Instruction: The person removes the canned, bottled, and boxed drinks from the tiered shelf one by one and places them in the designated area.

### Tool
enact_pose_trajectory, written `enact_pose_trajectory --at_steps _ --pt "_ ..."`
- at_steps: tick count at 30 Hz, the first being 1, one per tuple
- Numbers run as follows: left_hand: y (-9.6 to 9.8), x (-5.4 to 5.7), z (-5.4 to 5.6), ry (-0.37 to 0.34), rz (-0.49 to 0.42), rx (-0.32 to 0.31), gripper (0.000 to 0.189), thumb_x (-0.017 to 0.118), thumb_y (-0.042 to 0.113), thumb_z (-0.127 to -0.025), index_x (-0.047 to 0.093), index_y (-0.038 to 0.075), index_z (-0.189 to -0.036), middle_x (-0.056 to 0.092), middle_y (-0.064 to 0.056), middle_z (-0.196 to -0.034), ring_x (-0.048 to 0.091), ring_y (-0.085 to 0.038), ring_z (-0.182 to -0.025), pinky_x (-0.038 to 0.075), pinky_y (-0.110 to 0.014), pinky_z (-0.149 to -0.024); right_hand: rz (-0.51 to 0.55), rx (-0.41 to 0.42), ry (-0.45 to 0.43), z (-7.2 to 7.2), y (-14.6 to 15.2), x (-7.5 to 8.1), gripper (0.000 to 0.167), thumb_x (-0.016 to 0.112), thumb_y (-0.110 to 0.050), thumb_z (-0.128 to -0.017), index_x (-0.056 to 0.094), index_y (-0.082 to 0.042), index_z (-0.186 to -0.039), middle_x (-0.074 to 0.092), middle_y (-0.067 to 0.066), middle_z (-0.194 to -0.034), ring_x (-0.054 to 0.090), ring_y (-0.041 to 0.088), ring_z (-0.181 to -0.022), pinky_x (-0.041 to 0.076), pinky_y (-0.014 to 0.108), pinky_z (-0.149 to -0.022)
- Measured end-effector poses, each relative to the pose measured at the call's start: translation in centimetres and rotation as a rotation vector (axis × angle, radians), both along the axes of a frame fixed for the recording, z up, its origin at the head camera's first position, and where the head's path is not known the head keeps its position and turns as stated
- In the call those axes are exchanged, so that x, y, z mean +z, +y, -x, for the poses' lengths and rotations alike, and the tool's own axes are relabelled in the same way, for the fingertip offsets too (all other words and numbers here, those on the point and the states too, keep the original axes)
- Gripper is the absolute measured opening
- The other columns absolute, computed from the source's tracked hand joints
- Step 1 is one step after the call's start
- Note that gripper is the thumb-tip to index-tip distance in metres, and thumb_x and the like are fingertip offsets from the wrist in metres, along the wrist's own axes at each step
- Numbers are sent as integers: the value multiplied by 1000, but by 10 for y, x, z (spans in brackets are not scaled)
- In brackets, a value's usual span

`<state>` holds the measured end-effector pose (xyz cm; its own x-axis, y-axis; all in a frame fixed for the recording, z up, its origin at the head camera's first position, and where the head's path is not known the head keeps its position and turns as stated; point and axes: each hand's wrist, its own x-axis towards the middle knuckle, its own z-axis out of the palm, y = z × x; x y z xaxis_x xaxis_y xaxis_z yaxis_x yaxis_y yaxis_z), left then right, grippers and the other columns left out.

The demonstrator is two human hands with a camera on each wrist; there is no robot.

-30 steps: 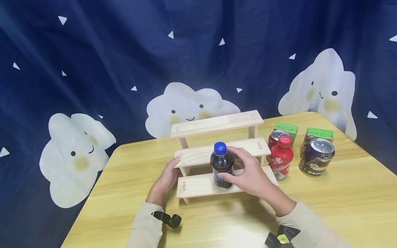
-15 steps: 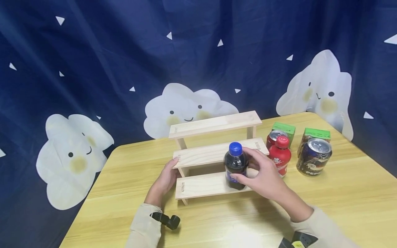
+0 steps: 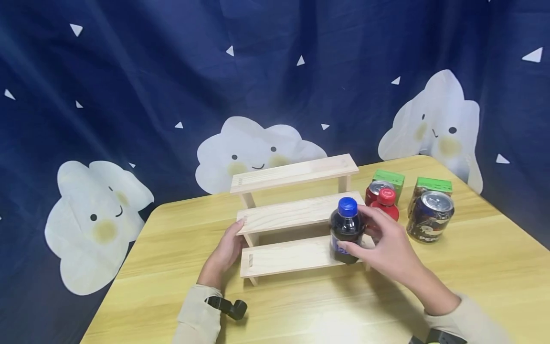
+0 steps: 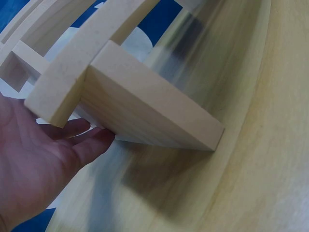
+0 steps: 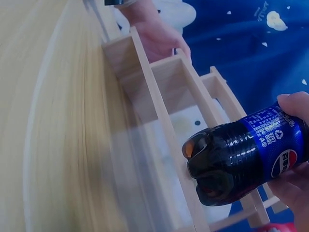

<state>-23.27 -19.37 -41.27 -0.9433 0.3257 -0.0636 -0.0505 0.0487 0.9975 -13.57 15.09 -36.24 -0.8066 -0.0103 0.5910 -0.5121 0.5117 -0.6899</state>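
Note:
My right hand (image 3: 393, 251) grips a dark cola bottle (image 3: 345, 229) with a blue cap, thumb in front and fingers behind. The bottle is upright over the right end of the lowest step of a three-tier wooden rack (image 3: 283, 258). In the right wrist view its blue label (image 5: 273, 137) and ridged base show; whether the base touches the step is hard to tell. At the rack's left side, my left hand (image 3: 224, 249) holds the end of the middle step, thumb on top. Its fingers (image 4: 91, 145) lie against the side panel in the left wrist view.
Right of the rack stand a red bottle (image 3: 385, 206), partly hidden by my right hand, a red can (image 3: 373, 192), a dark can (image 3: 431, 217) and two green-topped boxes (image 3: 435, 184). A blue cloud-patterned curtain (image 3: 266, 71) hangs behind the table (image 3: 172, 258).
My right hand has carried the cola bottle rightward along the lowest step, from its middle to its right end. The left hand keeps its hold on the rack. The view has shifted slightly.

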Motion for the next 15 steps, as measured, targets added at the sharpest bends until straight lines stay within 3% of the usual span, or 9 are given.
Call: enact_pose_trajectory --at_steps 5,10,15 --pt "-1 0 -1 11 0 0 58 22 38 -97 32 1 -141 41 -24 -133 44 -33 -119 32 -51 -102 -49 -99 12 -5 11 0 72 91 -15 -55 60 -6 -119 64 6 -107 54 -3 -88 45 7 -72" --pt "-1 1 -1 -1 -2 9 56 23 37 -97 35 1 -139 44 -23 -130 47 -31 -116 37 -48 -98 -41 -118 6 -10 20 1 73 91 -15 -55 60 -10 -121 64 5 -107 53 -3 -85 46 9 -68" --pt "0 1 -2 -5 -4 14 57 23 36 -97 34 0 -139 44 -24 -131 46 -32 -117 35 -48 -99 -8 -117 3 -13 29 1 73 90 -8 -55 59 -5 -121 63 7 -108 54 -10 -89 48 8 -69"
